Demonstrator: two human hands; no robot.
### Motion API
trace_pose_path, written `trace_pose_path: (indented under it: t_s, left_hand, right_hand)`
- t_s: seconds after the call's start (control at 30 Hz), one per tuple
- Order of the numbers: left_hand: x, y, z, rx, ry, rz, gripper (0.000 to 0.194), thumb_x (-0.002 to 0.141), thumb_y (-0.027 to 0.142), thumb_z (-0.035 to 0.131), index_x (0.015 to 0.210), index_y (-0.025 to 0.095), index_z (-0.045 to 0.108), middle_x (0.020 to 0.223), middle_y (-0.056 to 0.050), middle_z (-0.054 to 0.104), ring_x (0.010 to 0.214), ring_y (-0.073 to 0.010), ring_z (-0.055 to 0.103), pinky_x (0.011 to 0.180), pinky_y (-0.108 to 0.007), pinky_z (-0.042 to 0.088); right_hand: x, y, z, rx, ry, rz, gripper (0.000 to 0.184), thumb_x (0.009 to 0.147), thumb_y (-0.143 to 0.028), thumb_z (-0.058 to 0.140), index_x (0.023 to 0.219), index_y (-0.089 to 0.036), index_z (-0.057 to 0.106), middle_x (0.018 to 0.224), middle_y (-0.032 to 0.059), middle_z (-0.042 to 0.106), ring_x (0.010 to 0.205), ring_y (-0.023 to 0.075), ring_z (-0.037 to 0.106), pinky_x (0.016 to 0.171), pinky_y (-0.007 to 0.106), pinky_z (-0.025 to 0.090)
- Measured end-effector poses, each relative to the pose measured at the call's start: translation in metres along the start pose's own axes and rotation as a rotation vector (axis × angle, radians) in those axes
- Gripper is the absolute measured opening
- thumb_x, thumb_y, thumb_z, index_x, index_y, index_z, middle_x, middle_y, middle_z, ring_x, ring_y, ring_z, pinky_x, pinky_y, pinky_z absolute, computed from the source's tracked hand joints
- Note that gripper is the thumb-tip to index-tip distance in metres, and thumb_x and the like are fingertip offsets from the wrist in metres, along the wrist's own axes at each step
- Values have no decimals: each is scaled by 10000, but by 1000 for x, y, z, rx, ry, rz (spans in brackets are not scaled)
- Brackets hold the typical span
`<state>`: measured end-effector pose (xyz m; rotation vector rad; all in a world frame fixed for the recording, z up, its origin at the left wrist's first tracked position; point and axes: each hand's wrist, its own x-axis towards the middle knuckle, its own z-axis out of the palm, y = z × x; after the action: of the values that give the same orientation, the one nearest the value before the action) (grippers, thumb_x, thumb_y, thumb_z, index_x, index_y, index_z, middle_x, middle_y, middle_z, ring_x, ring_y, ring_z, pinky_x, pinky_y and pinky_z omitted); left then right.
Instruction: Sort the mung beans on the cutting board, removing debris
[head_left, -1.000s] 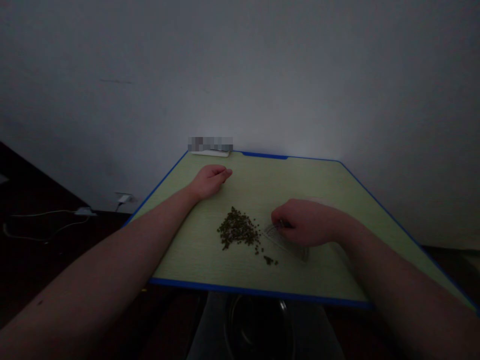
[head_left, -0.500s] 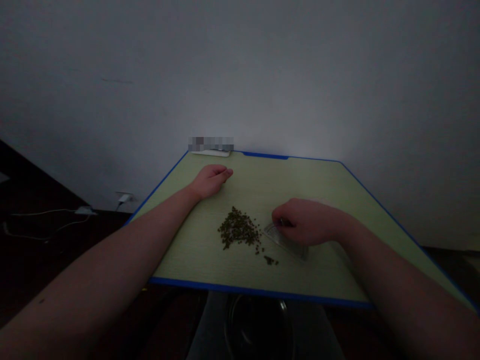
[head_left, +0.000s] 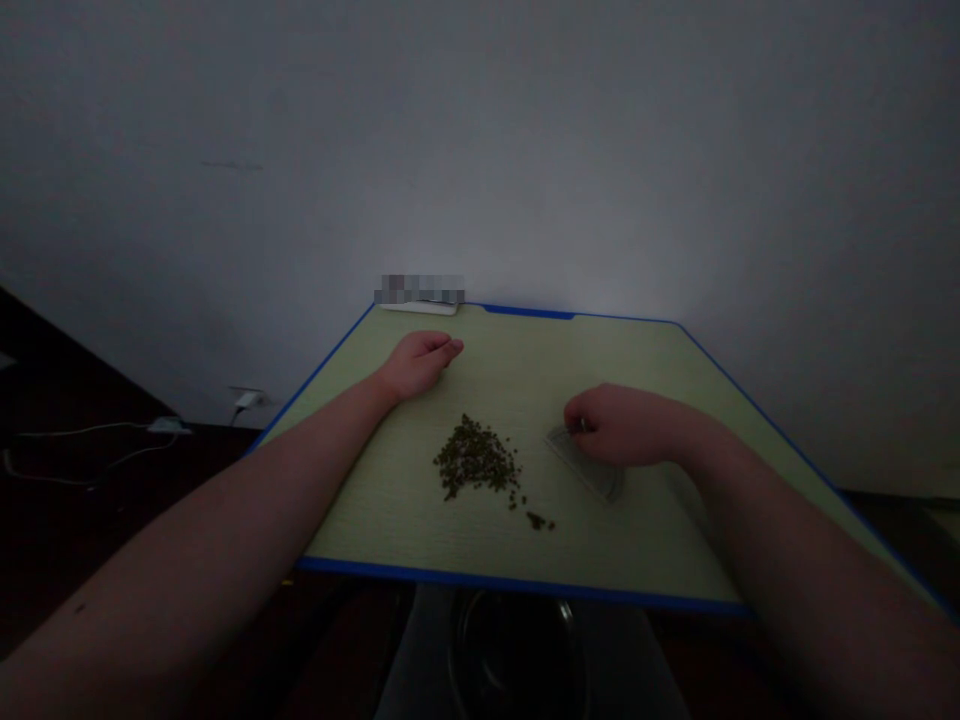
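A loose heap of small brown-green pellets or seeds (head_left: 476, 458) lies on the pale table, with several strays near its right front side. My right hand (head_left: 619, 425) is closed, thumb against fingers, on a flat, greyish, see-through patterned sheet (head_left: 589, 477); its exact kind does not show. The sheet slants just right of the heap, apart from it, partly hidden under the hand. My left hand (head_left: 420, 362) rests closed on the table behind and left of the heap, fingers curled in, with nothing visible in it.
The table (head_left: 420, 535) has a blue edge and stands against a grey wall (head_left: 600, 150). A white item (head_left: 420, 307), blurred on top, sits at the back left corner. Below the front edge is a dark round pot (head_left: 517, 650) between the legs. Plug and cables (head_left: 247, 400) are at left.
My right hand has moved back and to the right with the patterned sheet, widening the gap to the heap. My left hand and the heap have stayed in place.
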<state>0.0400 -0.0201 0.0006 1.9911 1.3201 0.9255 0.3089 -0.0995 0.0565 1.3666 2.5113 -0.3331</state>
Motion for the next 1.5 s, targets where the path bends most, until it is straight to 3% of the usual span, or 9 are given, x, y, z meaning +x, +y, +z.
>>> trace_pose_path:
  t_s: [0.17,0.37,0.6,0.87,1.3,1.5]
  left_hand:
    - [0,0,0,-4,-5,2,417,792,482,418,512,179,359,431,56,317,438,-73,296,468,-235,220]
    - [0,3,-1,12,-4,11,411,796,468,419,511,176,365,427,57,309,435,-71,287,466,-233,224]
    - [1,0,-1,24,0,32,414,799,472,420,516,173,379,433,54,323,445,-72,296,471,-233,228]
    - [0,2,-1,28,3,11,416,794,474,421,508,176,365,427,55,312,439,-73,289,468,-235,222]
    - [-1,3,-1,-1,-1,6,401,784,463,425,508,177,372,432,52,323,443,-74,297,465,-235,220]
    - [0,2,0,-16,-3,16,401,781,468,429,510,181,363,434,56,313,441,-74,290,463,-236,218]
  right_hand:
    - [-2,21,-2,-25,2,101,237,678,-191,453,781,-150,663,744,77,657,615,164,552,530,270,339]
    - [-2,4,0,64,3,-165,159,707,-175,450,740,-179,605,692,24,615,582,130,503,512,247,316]
    - [4,-22,1,31,89,-247,145,704,-171,461,750,-183,598,686,20,616,569,119,483,505,239,293]
    - [6,-22,0,8,113,-109,194,690,-186,451,739,-173,638,695,52,647,569,136,516,498,248,306]
    - [2,33,-3,-66,26,256,255,653,-198,464,766,-159,689,757,99,686,623,190,589,502,272,355]
    - [1,24,-7,8,82,88,229,716,-208,429,770,-157,645,754,78,671,618,157,569,509,250,348]
